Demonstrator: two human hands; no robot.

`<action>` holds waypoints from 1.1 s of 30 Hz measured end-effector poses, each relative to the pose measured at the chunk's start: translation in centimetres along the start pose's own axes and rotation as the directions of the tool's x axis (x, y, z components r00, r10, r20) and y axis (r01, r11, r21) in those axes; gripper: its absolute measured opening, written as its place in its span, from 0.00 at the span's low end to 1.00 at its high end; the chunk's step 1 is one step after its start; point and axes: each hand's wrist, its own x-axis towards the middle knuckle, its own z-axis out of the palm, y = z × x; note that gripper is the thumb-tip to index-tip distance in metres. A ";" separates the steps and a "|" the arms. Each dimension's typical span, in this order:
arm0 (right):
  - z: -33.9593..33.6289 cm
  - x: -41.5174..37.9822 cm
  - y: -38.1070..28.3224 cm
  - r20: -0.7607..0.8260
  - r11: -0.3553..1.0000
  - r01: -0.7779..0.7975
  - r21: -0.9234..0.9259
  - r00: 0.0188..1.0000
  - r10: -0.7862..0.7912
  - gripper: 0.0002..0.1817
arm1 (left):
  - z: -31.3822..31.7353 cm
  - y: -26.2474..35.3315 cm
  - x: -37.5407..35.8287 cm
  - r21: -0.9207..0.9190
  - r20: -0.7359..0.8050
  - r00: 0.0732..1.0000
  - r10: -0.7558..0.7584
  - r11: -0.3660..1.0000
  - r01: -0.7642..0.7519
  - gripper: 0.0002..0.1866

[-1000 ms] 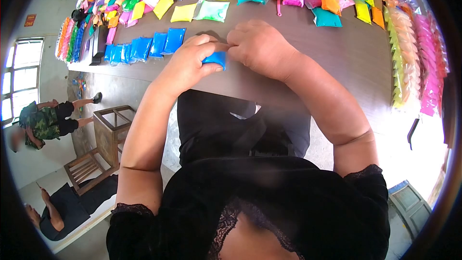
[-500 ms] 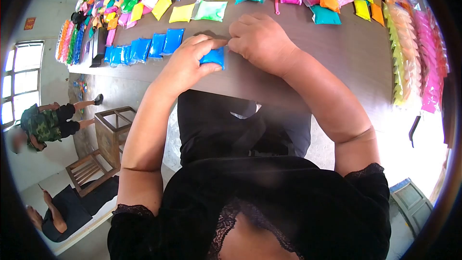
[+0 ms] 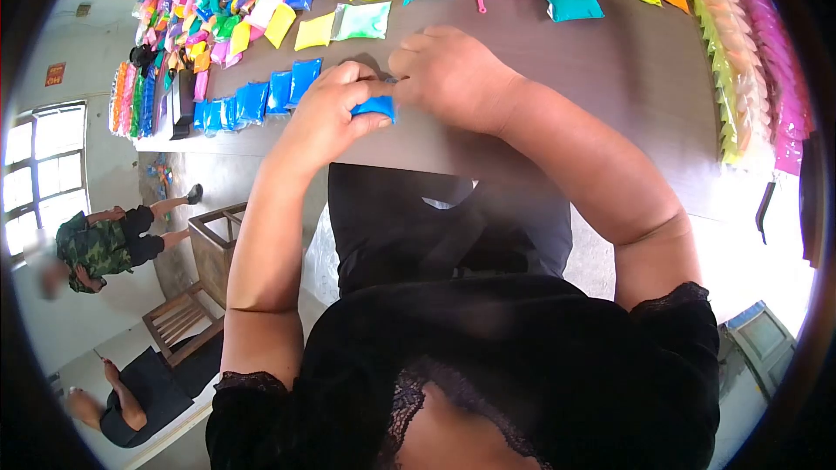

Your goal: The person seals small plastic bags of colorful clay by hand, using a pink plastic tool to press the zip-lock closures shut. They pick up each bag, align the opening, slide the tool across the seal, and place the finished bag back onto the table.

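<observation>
My left hand (image 3: 333, 113) is closed on a small blue packet (image 3: 376, 108), its thumb along the near edge and its fingers over the top. My right hand (image 3: 457, 78) has its fingers curled in a pinch at the packet's upper right edge, right beside the left fingertips. The exact pinch point is hidden behind the fingers. To the left of my left hand, a row of similar blue packets (image 3: 252, 103) lies on the brown table (image 3: 522, 48).
Many colourful packets (image 3: 359, 21) cover the table's far side, heaped at far left. Bagged strips (image 3: 727, 70) lie along the right edge. Beyond the table's left side are a wooden chair (image 3: 185, 322), a person in a camouflage shirt (image 3: 100, 239) and another person in dark clothing (image 3: 144, 396).
The view has shifted slightly. My right fingers have come closer against the packet's edge, while my left hand keeps its hold. The row of blue packets looks the same.
</observation>
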 end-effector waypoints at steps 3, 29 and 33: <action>0.2 -0.1 -0.1 -0.074 0.999 0.036 0.033 0.997 -0.033 0.12 | 0.2 0.0 -0.3 -0.041 -0.011 1.000 -0.024 0.999 0.024 0.22; -0.7 0.3 0.6 -0.094 0.932 0.131 0.339 0.990 -0.105 0.03 | 0.5 -1.3 -0.7 -0.036 -0.045 0.999 0.027 0.999 -0.028 0.20; -1.0 0.3 2.1 -0.217 0.954 -0.028 0.299 0.971 0.097 0.05 | 0.4 -1.0 -1.2 -0.089 -0.047 0.999 0.024 0.996 -0.028 0.24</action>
